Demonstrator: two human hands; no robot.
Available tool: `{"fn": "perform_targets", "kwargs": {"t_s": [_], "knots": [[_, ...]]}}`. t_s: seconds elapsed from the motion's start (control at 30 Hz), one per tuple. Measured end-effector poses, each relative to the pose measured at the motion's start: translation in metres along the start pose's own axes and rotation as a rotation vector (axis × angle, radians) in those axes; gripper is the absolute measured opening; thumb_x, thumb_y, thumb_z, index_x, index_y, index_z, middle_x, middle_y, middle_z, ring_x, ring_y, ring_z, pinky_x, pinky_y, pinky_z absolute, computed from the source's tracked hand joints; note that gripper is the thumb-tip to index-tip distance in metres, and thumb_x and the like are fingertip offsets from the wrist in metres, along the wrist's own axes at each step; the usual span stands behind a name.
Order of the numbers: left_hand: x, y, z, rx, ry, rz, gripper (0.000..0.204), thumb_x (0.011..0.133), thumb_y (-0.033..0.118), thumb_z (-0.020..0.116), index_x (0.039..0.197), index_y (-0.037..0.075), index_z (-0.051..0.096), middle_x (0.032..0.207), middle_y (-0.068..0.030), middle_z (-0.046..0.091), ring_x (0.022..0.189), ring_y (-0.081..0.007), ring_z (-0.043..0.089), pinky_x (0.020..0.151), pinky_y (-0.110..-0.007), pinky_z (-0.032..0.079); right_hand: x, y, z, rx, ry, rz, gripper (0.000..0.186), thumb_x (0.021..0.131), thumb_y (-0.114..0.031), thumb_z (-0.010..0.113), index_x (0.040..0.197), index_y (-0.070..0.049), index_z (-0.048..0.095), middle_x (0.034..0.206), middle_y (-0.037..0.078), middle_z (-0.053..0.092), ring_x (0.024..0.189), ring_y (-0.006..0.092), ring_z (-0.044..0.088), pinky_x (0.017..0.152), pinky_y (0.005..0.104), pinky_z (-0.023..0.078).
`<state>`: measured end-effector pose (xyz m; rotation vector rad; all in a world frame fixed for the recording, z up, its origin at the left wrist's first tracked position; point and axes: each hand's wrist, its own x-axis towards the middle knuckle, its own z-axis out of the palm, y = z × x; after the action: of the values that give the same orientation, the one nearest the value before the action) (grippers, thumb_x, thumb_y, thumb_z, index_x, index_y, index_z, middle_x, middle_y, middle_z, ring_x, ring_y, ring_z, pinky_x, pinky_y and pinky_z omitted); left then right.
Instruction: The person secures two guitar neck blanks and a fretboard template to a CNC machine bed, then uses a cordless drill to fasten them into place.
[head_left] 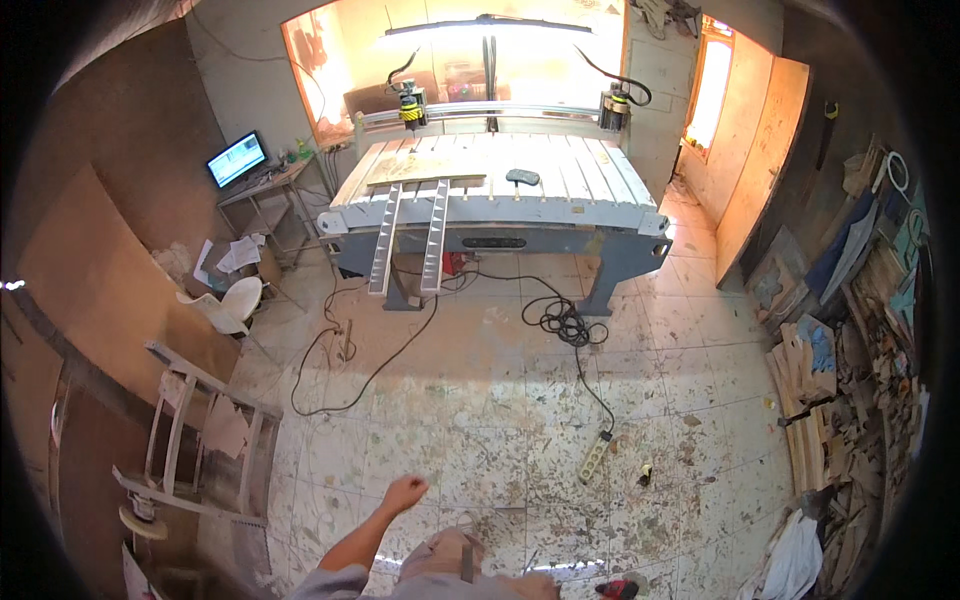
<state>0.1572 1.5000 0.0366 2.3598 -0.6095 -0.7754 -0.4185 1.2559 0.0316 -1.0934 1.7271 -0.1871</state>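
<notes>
My left hand [405, 495] hangs over the tiled floor at the bottom centre, its fingers curled in and nothing visible in them. My right hand [537, 586] shows only in part at the lower edge, with its fingers hidden. Well ahead of both hands stands a CNC router [490, 215] with a white slatted bed and two spindles on its gantry. Two long pale strips with a row of triangles, a left one [385, 240] and a right one [435, 235], jut over the bed's near edge. Behind them lies a thin wooden board [425, 168]. Farther right on the bed rests a dark grey object [522, 177].
A black cable [565, 322] lies coiled on the floor, leading to a power strip [595, 460]. At left are a wooden frame [205, 440], a white chair [235, 305] and a monitor [237, 158] on a small desk. Wood offcuts [850, 440] pile along the right wall.
</notes>
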Motion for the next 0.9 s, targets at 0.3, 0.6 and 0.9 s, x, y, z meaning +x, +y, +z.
{"fn": "perform_targets", "kwargs": {"t_s": [0.3, 0.6, 0.9], "knots": [[0.226, 0.207, -0.111, -0.423, 0.044, 0.305, 0.034, 0.096, 0.030, 0.066, 0.113, 0.000, 0.070, 0.100, -0.0114, 0.074, 0.085, -0.0190, 0.072, 0.076, -0.034, 0.055, 0.005, -0.300, 0.152, 0.142, -0.049, -0.417, 0.019, 0.076, -0.009, 0.077, 0.092, 0.000, 0.071, 0.077, 0.007, 0.070, 0.062, 0.0160, 0.066, 0.059, 0.0323, 0.054], [0.380, 0.208, -0.206, -0.502, 0.367, 0.148, 0.027, 0.095, 0.024, 0.068, 0.106, 0.001, 0.072, 0.087, -0.0075, 0.073, 0.074, -0.0142, 0.069, 0.069, -0.030, 0.054, 0.102, -0.638, 0.269, -0.263, -0.278, -0.819, 0.032, 0.074, -0.016, 0.082, 0.099, 0.000, 0.072, 0.077, 0.011, 0.072, 0.070, 0.0212, 0.071, 0.066, 0.0364, 0.053], [0.512, 0.262, -0.310, -0.376, 0.681, 0.083, 0.025, 0.091, 0.026, 0.069, 0.103, 0.004, 0.074, 0.087, -0.0087, 0.075, 0.082, -0.0199, 0.072, 0.075, -0.034, 0.055, 0.107, -0.938, 0.428, -0.446, -0.536, -1.257, 0.037, 0.080, -0.031, 0.080, 0.104, -0.004, 0.072, 0.083, 0.018, 0.073, 0.077, 0.0343, 0.071, 0.072, 0.0404, 0.053]]}}
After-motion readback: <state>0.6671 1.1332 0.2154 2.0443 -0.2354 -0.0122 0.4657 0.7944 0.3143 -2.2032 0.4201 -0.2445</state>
